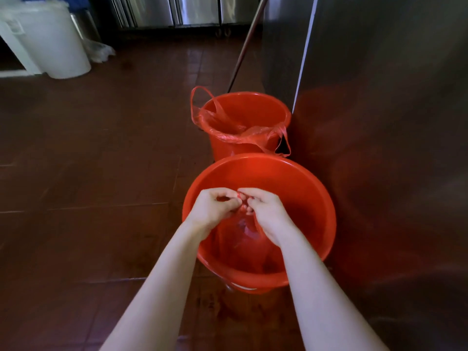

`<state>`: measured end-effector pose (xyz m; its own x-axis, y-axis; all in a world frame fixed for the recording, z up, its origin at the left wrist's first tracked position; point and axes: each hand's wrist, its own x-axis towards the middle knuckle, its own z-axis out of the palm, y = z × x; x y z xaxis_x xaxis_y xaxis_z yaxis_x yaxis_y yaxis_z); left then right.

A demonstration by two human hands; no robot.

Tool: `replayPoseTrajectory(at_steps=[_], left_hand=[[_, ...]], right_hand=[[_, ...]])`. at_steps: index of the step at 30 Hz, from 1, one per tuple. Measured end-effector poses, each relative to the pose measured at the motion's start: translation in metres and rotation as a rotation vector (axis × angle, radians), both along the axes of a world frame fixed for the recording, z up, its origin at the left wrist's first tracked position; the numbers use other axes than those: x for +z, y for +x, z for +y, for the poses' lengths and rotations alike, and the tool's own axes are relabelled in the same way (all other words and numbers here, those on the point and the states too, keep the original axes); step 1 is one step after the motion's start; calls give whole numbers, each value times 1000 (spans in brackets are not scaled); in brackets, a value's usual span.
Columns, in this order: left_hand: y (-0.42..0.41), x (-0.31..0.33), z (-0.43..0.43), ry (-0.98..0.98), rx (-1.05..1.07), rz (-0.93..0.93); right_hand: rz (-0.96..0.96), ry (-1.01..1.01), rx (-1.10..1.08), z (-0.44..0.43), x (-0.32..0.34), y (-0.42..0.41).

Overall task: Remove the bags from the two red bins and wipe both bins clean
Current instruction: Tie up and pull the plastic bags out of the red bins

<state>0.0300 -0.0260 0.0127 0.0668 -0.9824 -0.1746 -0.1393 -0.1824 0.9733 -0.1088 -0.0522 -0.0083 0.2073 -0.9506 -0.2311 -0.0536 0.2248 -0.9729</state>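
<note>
Left hand [214,207] and right hand [263,211] pinch the red bag's [243,239] handles over near bin [316,198]; next, likely lifting it from bin 1 of 2.

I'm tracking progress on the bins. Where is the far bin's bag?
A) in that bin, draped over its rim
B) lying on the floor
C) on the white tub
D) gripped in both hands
A: the far bag drapes over the rim of the far bin; the left hand and right hand pinch the near bag.

bins [298,183] glossy plastic | bags [240,239] thin crinkled plastic film | cabinet [379,72] brushed metal | floor [101,173] glossy tile
</note>
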Motion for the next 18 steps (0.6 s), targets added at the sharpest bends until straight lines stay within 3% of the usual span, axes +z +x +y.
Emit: replayPoseTrajectory(at_steps=[8, 12, 18], left_hand=[[8, -12, 5, 131, 211, 3], [7, -17, 11, 239, 91, 41], [3, -17, 10, 151, 145, 49]], right_hand=[[88, -59, 220, 12, -10, 3], [151, -145, 203, 7, -14, -3], [139, -135, 164, 5, -14, 1]])
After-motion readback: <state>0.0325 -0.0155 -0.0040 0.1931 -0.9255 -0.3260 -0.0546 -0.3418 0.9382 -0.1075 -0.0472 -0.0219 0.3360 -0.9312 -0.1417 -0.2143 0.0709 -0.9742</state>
